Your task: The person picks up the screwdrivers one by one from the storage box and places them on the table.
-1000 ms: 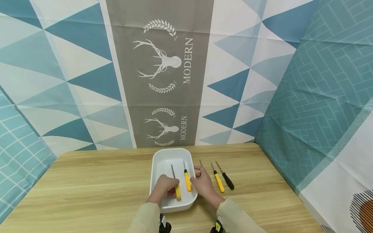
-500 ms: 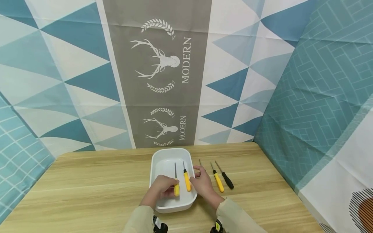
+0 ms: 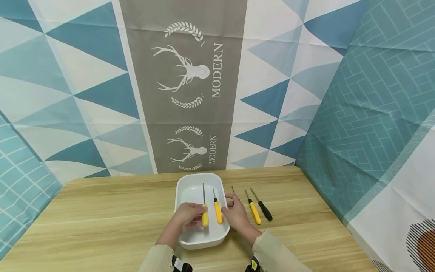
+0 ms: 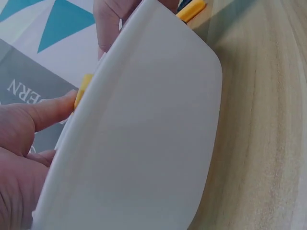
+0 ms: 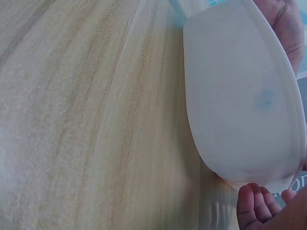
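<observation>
A white plastic tray (image 3: 200, 246) stands on the wooden table. In the head view, my left hand (image 3: 187, 216) reaches over its left rim and pinches the yellow handle of a screwdriver (image 3: 205, 217), whose shaft points away from me. A second yellow-handled screwdriver (image 3: 218, 212) lies inside, just right of the held one. My right hand (image 3: 237, 215) grips the tray's right rim, thumb at the inner side and fingers outside. The left wrist view shows my thumb against the yellow handle (image 4: 83, 90), with the tray wall hiding most of it.
Right of the tray, a yellow-handled screwdriver (image 3: 254, 214) and a black-handled screwdriver (image 3: 265, 210) lie on the table (image 3: 119, 219). Another metal shaft (image 3: 233, 189) shows past my right hand, its handle hidden. A patterned cloth (image 3: 190, 151) hangs behind the table.
My left hand has raised the screwdriver slightly and shifted away from me, and the shaft has swung from tilted left to nearly straight ahead. My right hand stays at the rim.
</observation>
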`<state>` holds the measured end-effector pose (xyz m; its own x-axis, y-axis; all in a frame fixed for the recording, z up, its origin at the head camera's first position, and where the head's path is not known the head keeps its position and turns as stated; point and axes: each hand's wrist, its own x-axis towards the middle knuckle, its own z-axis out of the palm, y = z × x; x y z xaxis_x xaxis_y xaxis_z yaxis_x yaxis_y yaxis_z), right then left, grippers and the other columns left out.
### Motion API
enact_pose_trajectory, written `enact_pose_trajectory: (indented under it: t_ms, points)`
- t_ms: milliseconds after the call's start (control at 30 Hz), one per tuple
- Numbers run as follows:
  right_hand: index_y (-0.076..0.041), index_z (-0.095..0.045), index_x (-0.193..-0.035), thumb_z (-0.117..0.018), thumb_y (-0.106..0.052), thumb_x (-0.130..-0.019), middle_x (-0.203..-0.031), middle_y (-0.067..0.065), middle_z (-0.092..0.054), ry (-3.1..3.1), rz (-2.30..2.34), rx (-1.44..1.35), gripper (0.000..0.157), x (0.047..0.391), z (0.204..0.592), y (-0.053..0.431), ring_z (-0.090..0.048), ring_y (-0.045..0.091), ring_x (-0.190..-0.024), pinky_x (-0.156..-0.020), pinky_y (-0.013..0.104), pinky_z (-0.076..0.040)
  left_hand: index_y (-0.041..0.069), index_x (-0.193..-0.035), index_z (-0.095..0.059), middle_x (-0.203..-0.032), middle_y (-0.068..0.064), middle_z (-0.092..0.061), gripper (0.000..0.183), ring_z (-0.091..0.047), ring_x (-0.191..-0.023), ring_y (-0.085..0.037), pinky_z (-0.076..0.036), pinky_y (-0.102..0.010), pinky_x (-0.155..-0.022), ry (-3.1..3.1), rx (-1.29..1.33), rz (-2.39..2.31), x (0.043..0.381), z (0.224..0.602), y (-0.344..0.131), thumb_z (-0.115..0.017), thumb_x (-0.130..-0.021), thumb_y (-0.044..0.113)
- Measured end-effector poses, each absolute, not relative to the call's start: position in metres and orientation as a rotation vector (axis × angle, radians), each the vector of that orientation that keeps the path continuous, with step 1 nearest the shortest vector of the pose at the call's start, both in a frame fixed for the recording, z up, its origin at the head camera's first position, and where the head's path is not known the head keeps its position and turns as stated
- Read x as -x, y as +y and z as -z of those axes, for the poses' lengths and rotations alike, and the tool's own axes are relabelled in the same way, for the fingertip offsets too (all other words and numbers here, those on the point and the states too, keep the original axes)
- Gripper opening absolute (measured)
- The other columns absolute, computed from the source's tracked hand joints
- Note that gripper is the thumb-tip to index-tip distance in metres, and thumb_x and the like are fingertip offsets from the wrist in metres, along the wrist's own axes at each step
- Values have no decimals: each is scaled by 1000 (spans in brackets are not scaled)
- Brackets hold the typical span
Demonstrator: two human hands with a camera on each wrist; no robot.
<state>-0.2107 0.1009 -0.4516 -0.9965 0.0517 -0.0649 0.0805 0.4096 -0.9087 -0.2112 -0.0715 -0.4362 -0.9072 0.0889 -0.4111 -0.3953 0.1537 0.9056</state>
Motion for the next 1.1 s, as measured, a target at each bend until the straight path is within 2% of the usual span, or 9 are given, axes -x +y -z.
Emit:
enact_pose_trajectory:
  t_ms: [333,567,800,1100]
  points:
    - [-5,-46,-130,-58,-7,-86,-94,12,-53,2603,1703,-110,46,212,453,101,-54,18,-75,-59,27,-50,-6,-124,-52,-104,-14,-63,50,-63,-81,-16,-59,-30,-67,2107,92,-1843,206,430,-70,-67,-87,24]
    - [-6,-44,-134,-58,-6,-86,-98,13,-55,2591,1708,-92,51,211,453,102,-56,18,-79,-61,28,-52,-8,-123,-52,-104,-14,-63,47,-64,-81,-16,-59,-32,-69,2086,0,-1890,202,422,-70,-65,-88,21]
    - [-9,-43,-137,-58,-7,-85,-103,14,-55,2623,1684,-85,54,211,453,100,-54,18,-81,-63,28,-53,-7,-123,-52,-104,-14,-63,49,-61,-82,-17,-59,-33,-70,2135,5,-1904,197,416,-76,-66,-87,23]
    - [-7,-42,-139,-57,-6,-86,-110,15,-56,2786,1582,30,55,212,456,98,-51,15,-74,-57,24,-52,-5,-121,-55,-102,-12,-62,43,-60,-82,-18,-58,-35,-70,2170,56,-1939,194,412,-88,-65,-88,21]
